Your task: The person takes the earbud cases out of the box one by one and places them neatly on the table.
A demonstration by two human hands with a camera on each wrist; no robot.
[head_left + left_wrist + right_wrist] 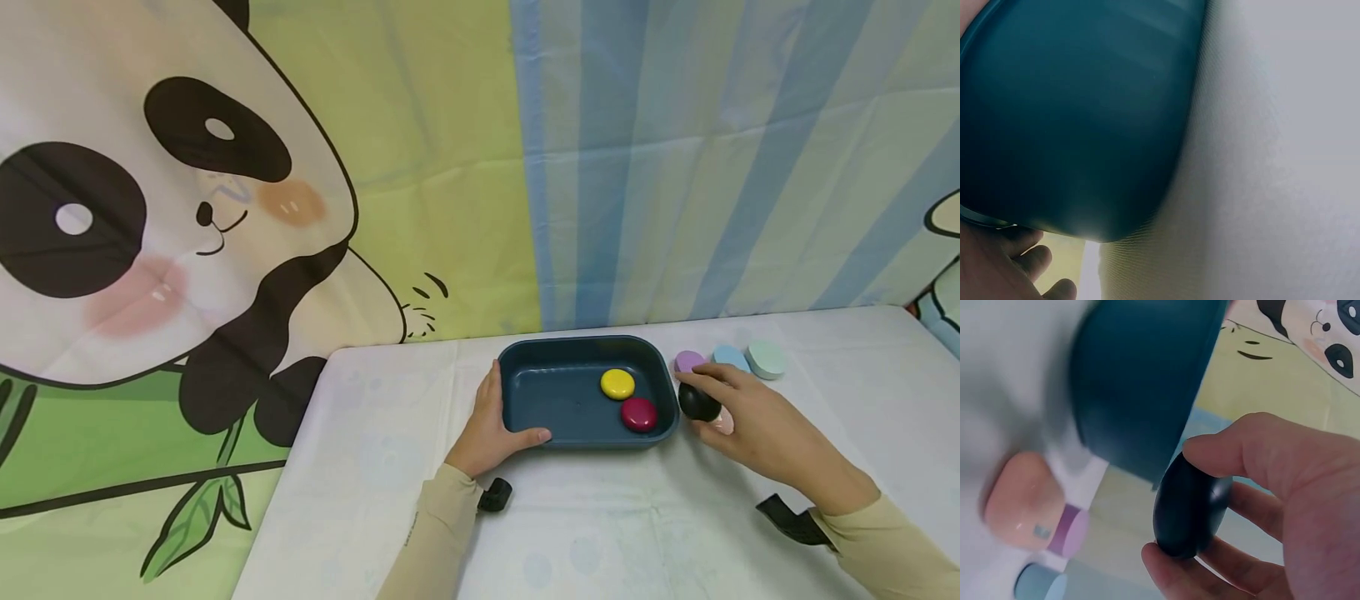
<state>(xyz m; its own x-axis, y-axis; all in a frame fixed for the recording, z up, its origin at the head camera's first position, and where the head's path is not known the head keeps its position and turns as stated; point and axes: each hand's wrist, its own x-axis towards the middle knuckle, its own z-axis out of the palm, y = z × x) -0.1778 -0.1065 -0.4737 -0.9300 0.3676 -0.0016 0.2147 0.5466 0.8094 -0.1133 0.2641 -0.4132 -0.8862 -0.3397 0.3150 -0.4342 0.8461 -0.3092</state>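
A dark blue rectangular tray (551,408) stands on the white-covered table, with a yellow rounded disc (617,384) and a dark red one (639,414) inside at its right end. My left hand (491,433) holds the tray's left end, thumb at the front rim and fingers along the left side. Between thumb and fingers, my right hand (757,425) pinches a smooth black rounded disc (1188,506), just outside the tray's right end. Below the black disc sits a peach rounded piece (1025,500), partly hidden by the right hand in the head view.
Beyond the right hand are a purple piece (688,361), a light blue piece (731,358) and a mint green piece (766,359). A printed curtain (450,167) with a panda hangs along the table's back edge. Black straps (795,521) show at both wrists.
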